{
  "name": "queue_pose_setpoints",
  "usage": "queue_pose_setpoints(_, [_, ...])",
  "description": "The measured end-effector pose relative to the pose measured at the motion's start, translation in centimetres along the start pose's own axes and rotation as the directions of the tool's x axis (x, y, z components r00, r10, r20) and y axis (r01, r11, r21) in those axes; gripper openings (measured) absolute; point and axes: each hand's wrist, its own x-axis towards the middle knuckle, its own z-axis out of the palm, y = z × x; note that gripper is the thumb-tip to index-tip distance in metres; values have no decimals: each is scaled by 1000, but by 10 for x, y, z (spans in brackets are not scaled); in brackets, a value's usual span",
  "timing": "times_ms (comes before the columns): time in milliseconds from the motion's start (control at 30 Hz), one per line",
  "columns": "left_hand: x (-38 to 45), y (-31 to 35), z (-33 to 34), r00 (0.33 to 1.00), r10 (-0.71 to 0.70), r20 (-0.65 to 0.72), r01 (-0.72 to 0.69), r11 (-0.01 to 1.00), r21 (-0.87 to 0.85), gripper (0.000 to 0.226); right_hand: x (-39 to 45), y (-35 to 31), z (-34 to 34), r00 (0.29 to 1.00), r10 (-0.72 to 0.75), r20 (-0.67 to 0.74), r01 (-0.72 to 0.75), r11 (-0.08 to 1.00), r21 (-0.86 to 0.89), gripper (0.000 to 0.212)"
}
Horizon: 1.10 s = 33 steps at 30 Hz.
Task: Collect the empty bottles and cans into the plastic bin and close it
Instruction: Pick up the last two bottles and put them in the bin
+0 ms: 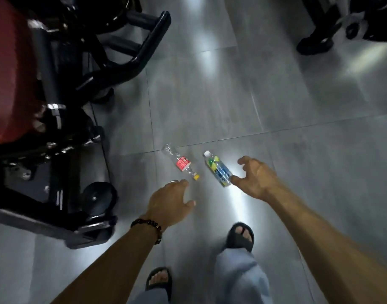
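A floor of large grey tiles [210, 95] fills the view, glossy enough to throw back bright smears of light, one of them running just under the right-hand bottle and washing out its lower end. Two plastic bottles lie on their sides near the middle of the floor, close together but apart, both slanting the same way. The clear bottle with a red label [182, 163] lies to the left, its yellow cap toward the person and its far end almost lost against the tile, right by a grout line. The bottle with a green-and-blue label [217, 168] lies to the right, white cap pointing away. The left hand [169, 204] hangs just short of the yellow cap, fingers loosely spread and holding nothing; a ring shows on one finger and a dark beaded bracelet [149, 227] circles the wrist. The right hand [255, 178] is spread wide, thumb and fingers curved apart; one fingertip sits at the near end of the green-and-blue bottle, though glare makes it hard to say whether it touches. It grips nothing. Along the left edge stands black gym equipment [78, 73] with a red padded seat [10, 69], cut off by the frame and blurred. More dark machinery [319, 40] is cropped at the top right corner. Below, two feet in dark sandals [240, 235] and pale blue trouser legs [238, 277] show, the lower part cut off.
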Motion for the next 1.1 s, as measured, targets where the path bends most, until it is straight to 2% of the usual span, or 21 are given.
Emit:
queue_pose_setpoints(133, [127,-44,67,999,44,-12,-43,990,132,61,142,32,67,997,-60,50,60,998,-13,52])
queue_pose_setpoints(233, [205,-85,117,998,63,-20,-58,977,205,75,220,51,126,995,-55,78,59,996,-59,60])
queue_pose_setpoints(367, [289,-126,156,968,236,-86,-188,908,375,81,287,67,189,998,-22,61,29,992,-126,75])
queue_pose_setpoints(467, [328,-147,167,962,252,-109,-163,842,514,80,314,73,220,999,-7,35,12,986,-164,77])
queue_pose_setpoints(533, [342,-157,174,963,229,-143,-117,831,544,82,324,76,235,1000,8,30,-2,984,-178,75])
queue_pose_setpoints(700, [347,-167,183,956,236,-173,-76,772,632,77,326,74,246,999,10,35,-6,992,-124,75])
queue_pose_setpoints(767, [337,-166,183,955,232,-187,-72,790,609,71,320,69,236,1000,7,23,-4,995,-99,75])
queue_pose_setpoints(900, [289,-152,173,966,180,-188,-68,872,484,65,288,53,201,1000,-10,9,11,999,-42,75])
queue_pose_setpoints(1100, [170,-109,111,985,35,-170,-4,984,181,65,205,6,116,993,-116,-31,116,993,-3,70])
